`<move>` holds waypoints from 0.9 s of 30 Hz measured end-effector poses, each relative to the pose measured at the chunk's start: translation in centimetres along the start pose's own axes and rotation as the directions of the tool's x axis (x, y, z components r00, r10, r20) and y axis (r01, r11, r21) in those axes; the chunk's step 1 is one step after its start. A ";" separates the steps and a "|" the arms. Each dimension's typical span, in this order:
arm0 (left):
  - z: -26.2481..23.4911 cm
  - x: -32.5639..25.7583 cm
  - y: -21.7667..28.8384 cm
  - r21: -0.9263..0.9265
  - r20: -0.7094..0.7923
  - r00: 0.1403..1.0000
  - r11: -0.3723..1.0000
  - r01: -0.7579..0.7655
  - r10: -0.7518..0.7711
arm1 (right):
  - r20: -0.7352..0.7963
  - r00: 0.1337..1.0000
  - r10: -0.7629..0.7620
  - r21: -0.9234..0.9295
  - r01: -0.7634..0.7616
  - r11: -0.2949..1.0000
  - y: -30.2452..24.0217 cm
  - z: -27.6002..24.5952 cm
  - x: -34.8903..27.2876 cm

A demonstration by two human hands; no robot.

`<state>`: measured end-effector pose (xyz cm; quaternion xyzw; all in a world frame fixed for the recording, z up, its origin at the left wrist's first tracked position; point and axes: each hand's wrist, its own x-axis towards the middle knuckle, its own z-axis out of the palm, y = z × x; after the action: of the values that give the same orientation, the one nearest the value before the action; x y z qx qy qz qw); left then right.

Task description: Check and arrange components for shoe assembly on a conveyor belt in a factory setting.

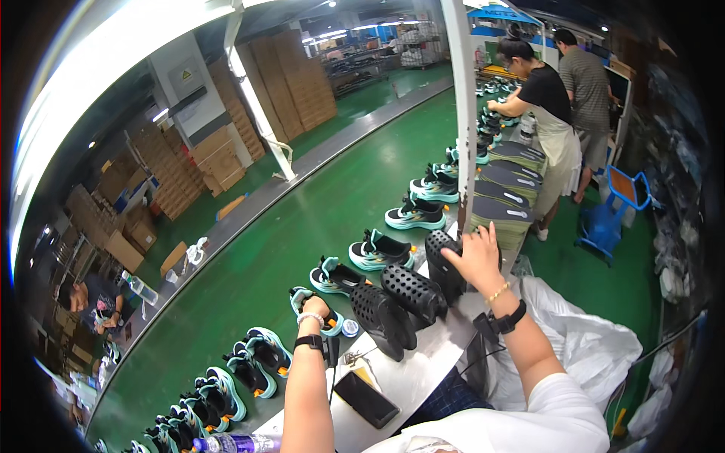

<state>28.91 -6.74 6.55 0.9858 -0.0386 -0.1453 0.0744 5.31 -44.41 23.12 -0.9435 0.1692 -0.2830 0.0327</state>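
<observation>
My left hand [314,306] is closed at the collar of a black and mint-green sneaker [297,299] on the green conveyor belt. Its fingertips are hidden inside the shoe. Open, with its fingers stretched, my right hand [479,259] is over a black shoe-shaped form [442,260] full of round holes; the thumb reaches toward it, and I cannot tell whether they touch. Between my hands, more of these perforated black forms [412,291] rest on the white bench [424,355]. A pair of matching sneakers [380,251] lies on the belt just beyond.
Sneakers line the belt [302,219] on both sides. A white post [462,106] rises by my right hand, near stacked grey-green insole-like pieces [504,198]. A phone [366,399], purple-labelled bottle [236,443] and white plastic sheeting [566,332] are close. Two people [551,98] stand at far right.
</observation>
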 end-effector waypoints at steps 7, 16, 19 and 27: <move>0.0 4.3 -1.2 0.136 0.163 0.986 0.990 0.026 -0.048 | 0.165 0.985 0.046 -0.177 -0.016 0.984 1.4 0.4 0.5; 2.6 1.8 -4.2 0.263 0.135 0.962 0.928 -0.264 0.236 | 0.055 0.995 0.085 0.236 -0.096 0.967 1.8 -4.7 -0.2; 1.6 -3.1 1.6 0.235 0.148 0.954 0.927 -0.291 0.262 | 0.012 0.992 0.125 0.324 -0.122 0.938 2.4 -7.7 -1.5; -1.4 -13.6 -3.9 0.125 0.073 0.925 0.916 -0.380 0.374 | -0.131 0.990 -0.056 0.749 0.136 0.649 -5.4 -14.2 -3.9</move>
<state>16.57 -1.36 11.10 0.9590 -0.2394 -0.1484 0.0321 -3.82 -37.52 33.85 -0.8372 -0.0128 -0.3740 0.3988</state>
